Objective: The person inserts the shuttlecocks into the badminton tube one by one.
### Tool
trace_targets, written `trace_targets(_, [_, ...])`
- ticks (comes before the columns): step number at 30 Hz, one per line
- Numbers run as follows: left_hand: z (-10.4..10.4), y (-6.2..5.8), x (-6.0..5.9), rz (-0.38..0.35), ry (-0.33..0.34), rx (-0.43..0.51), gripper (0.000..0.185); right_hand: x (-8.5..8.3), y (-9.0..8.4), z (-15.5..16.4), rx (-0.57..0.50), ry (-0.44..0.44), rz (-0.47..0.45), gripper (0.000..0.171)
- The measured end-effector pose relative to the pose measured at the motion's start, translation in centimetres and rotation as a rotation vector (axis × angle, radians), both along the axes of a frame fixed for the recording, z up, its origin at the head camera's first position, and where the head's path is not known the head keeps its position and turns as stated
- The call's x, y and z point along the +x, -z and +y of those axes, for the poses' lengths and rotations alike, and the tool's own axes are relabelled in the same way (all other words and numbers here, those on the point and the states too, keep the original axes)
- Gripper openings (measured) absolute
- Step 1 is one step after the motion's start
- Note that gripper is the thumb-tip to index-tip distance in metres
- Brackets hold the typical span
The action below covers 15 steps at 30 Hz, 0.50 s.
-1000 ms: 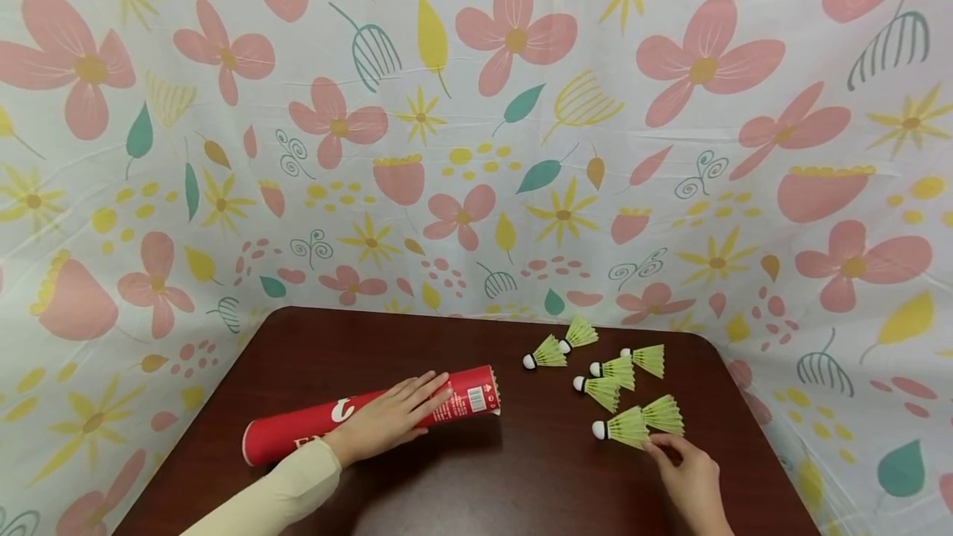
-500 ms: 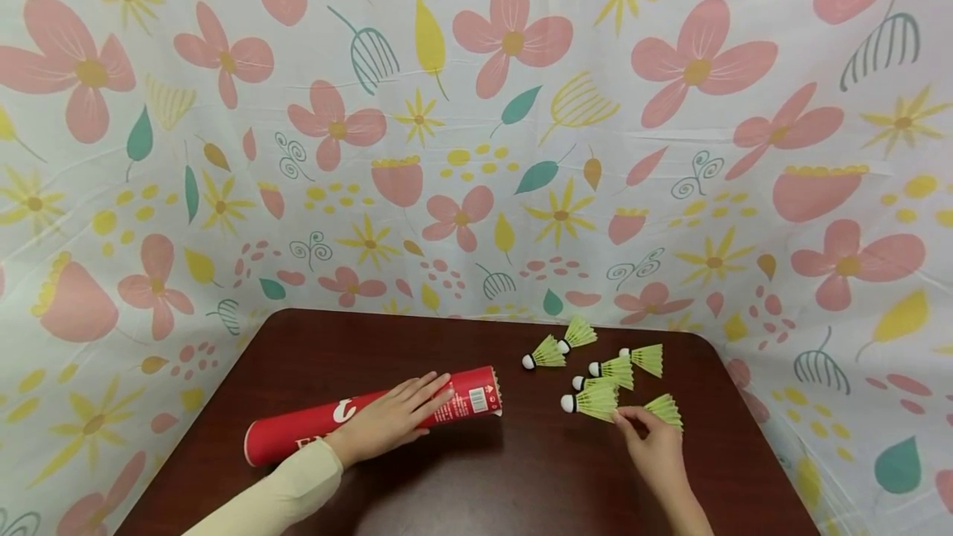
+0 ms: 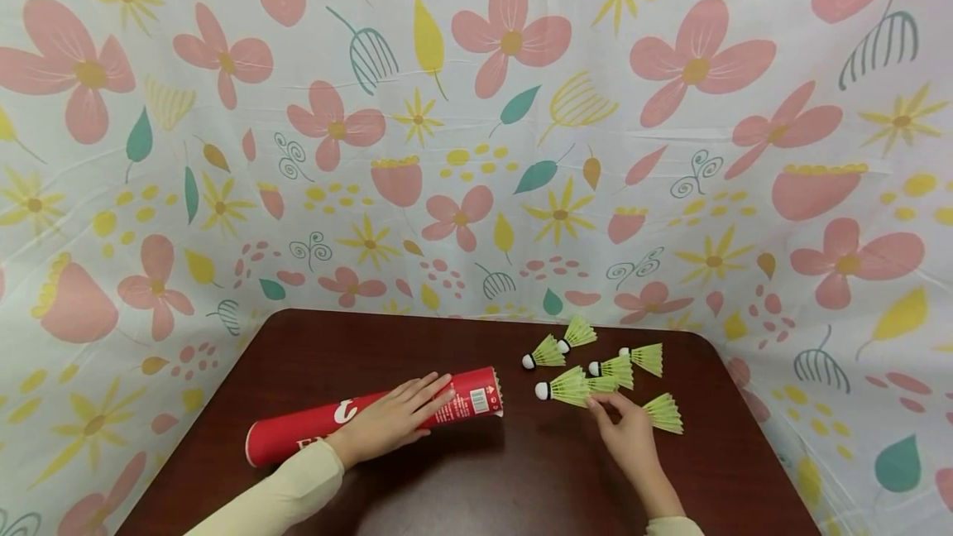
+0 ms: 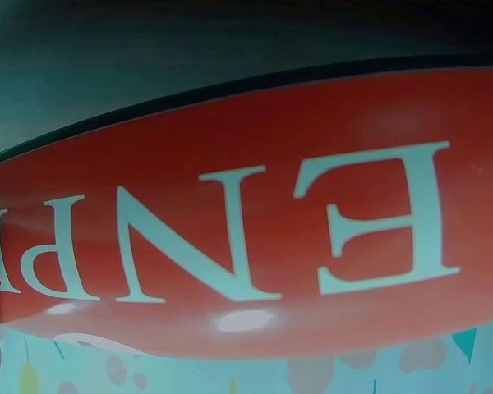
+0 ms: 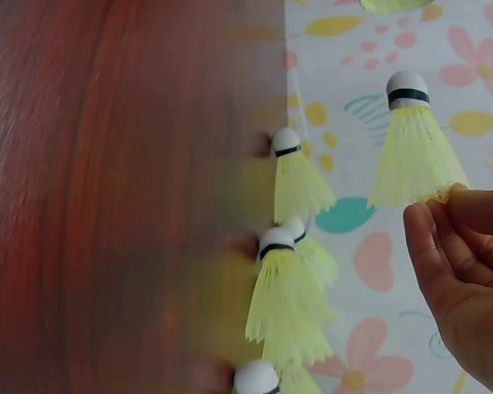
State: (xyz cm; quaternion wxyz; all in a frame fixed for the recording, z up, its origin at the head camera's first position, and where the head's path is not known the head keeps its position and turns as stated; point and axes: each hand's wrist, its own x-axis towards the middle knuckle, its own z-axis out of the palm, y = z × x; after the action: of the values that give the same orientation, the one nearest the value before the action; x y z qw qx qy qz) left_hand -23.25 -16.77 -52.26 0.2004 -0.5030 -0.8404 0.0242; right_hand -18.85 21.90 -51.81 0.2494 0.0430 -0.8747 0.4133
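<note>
A yellow shuttlecock (image 3: 566,388) with a white cork is pinched at its skirt's rim between the thumb and fingers of my right hand (image 3: 626,434). In the right wrist view the pinched shuttlecock (image 5: 417,152) is held off the table, cork pointing away from the hand. My left hand (image 3: 390,420) rests flat across a red cardboard tube (image 3: 462,400) with white lettering, fingers straight. The tube lies slanted on the table, its jagged-edged end toward the shuttlecocks. Close up in the left wrist view, the red tube (image 4: 296,238) shows large white letters.
Several more shuttlecocks lie on the dark brown table (image 3: 521,478) at the right, one (image 3: 665,414) just beyond my right hand and another (image 3: 545,352) near the back. A floral curtain (image 3: 462,131) surrounds the table's back and sides.
My right hand has picked up the shuttlecock and carried it leftward and slightly back, toward the tube's jagged end. The left hand and the tube have stayed in place.
</note>
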Motion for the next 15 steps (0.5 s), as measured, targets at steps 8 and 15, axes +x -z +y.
trace_targets(8, [0.1, 0.1, 0.1, -0.023, -0.009, -0.009, 0.095, -0.9, -0.1, -1.8, -0.023, -0.030, 0.033, 0.007])
trace_targets(15, [0.2, -0.1, 0.1, -0.024, -0.004, -0.002, 0.092, -1.6, 0.0, -3.3, -0.025, -0.060, 0.057, 0.008])
